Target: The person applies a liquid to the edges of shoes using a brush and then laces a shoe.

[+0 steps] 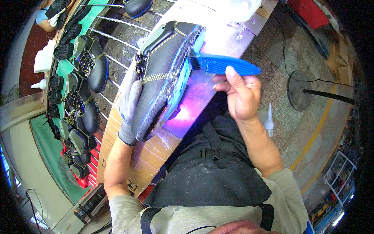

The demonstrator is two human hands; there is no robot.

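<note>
I note gloved left hand (129,105) clamping black leather shoe (165,74), bare right hand (239,95) fingers pinched on blue plastic brush (226,65); slipped bristles could smear the upper.

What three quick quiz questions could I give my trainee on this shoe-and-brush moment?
1. True or false: the left hand wears a grey glove.
2. Which hand holds the blue brush? A left, B right, C neither.
3. Fill in: the brush head meets the black shoe at its ____.

Key: 1 true. 2 B, the bare right hand grips the handle. 3 underside edge, where the bottom looks blue.
</note>
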